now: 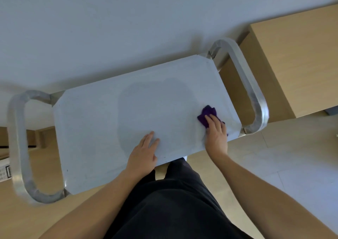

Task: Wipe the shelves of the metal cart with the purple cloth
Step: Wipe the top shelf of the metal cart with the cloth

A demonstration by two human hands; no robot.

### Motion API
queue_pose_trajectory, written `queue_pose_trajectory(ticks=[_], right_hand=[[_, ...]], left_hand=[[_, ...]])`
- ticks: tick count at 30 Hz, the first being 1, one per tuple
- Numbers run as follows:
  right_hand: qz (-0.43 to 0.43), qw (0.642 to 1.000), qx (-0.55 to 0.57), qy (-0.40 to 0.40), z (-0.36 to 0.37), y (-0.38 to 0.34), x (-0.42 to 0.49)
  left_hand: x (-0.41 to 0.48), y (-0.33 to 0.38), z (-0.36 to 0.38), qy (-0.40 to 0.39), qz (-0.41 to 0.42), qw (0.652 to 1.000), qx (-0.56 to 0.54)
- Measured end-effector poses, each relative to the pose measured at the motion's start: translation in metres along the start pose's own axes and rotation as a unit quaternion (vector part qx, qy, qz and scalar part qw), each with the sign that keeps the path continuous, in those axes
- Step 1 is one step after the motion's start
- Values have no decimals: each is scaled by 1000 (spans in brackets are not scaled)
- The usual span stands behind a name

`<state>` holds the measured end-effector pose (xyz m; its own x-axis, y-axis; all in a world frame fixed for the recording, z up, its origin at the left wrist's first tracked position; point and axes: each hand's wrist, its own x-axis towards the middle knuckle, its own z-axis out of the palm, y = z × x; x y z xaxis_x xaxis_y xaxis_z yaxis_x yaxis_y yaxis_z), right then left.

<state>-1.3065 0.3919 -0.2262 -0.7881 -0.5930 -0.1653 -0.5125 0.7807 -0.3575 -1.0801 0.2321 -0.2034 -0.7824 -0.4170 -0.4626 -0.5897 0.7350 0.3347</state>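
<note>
At the near edge of the top shelf (91, 129), the left hand (141, 152) lies flat, fingers released and empty. Farther right, the right hand (215, 132) presses the purple cloth (207, 113), bunched under and just beyond its fingertips, apparently pinned rather than clenched. The shelf's long axis stretches leftward from those fingers; unwiped metal probably lies there.

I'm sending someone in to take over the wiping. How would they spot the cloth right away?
Find the metal cart against the white wall, its flat top shelf framed by a looped handle at each end. Near the right-hand handle, the right hand presses a small crumpled purple cloth onto the shelf. It is the only vivid colour on that pale grey surface.
</note>
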Motion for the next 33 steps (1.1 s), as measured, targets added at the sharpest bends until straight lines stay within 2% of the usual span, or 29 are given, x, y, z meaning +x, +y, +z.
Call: queue_pose_trajectory(ticks=[2,4,5,7,9,11,13,15,17,19,20,22,24,26,28,30,33], right_hand=[[104,994,6,27,12,-31,-6],[138,990,9,38,27,-78,-20],[103,994,10,35,35,-103,-31],[-36,999,0,8,57,-149,-59],[-158,986,-38,-47,73,-177,-79],[-208,973,-45,-83,72,-179,-67],[-208,972,-58,-90,60,-165,-39],[-132,988,-35,-78,42,-142,-8],[-2,999,17,-34,29,-122,16],[123,992,36,12,33,-129,23],[151,988,28,29,40,-143,22],[102,994,24,23,62,-186,10],[-48,997,42,-35,88,-233,-14],[-202,975,15,-90,104,-264,-35],[-263,959,7,-104,103,-266,-27],[-241,968,32,-63,88,-247,2],[-104,992,69,21,54,-186,55]], left_hand=[[-12,-15,1,-6,11,1000,-2],[-22,-29,1,-7,24,1000,-2],[-26,-35,1,-5,29,1000,-5],[-32,-47,-1,5,29,999,-16],[-38,-60,-3,17,15,999,-27],[-45,-74,-5,25,10,999,-16],[-52,-87,-6,31,11,999,-14],[-56,-99,-8,39,-1,999,-21],[-60,-110,-9,40,-25,998,-32],[-64,-118,-9,42,-36,998,-40],[-66,-120,-8,41,-36,998,-43],[-68,-122,-8,36,-38,998,-46],[-69,-121,-8,35,-43,997,-48],[-68,-122,-10,37,-45,997,-44],[-67,-125,-13,42,-40,997,-52],[-66,-129,-15,43,-32,996,-64],[-66,-133,-16,46,-28,996,-72]])
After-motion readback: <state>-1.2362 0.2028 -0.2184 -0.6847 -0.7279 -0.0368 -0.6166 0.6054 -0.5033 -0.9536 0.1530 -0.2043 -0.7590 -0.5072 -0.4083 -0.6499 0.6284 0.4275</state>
